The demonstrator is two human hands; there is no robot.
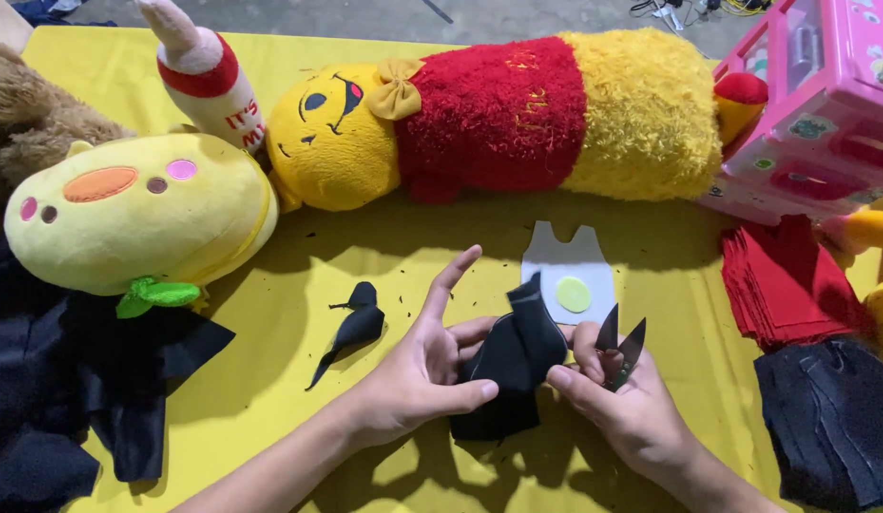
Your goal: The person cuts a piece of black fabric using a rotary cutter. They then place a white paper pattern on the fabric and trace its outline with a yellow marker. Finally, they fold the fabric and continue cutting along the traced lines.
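My left hand (418, 366) pinches a cut piece of black felt (513, 361) between thumb and fingers, index finger raised. My right hand (622, 404) grips a pair of small black scissors (620, 340), blades open and pointing up, right beside the felt's right edge. Just behind them lies a white paper pattern (567, 261) with a pale green round disc (574, 294) on it. A curled black felt offcut (354, 328) lies to the left on the yellow table (299, 418).
A long yellow and red plush bear (499, 119) lies across the back. A yellow plush head (137, 214) sits left over black fabric (71, 399). Red felt sheets (784, 280), a black felt stack (831, 423) and a pink plastic toy case (822, 104) are on the right.
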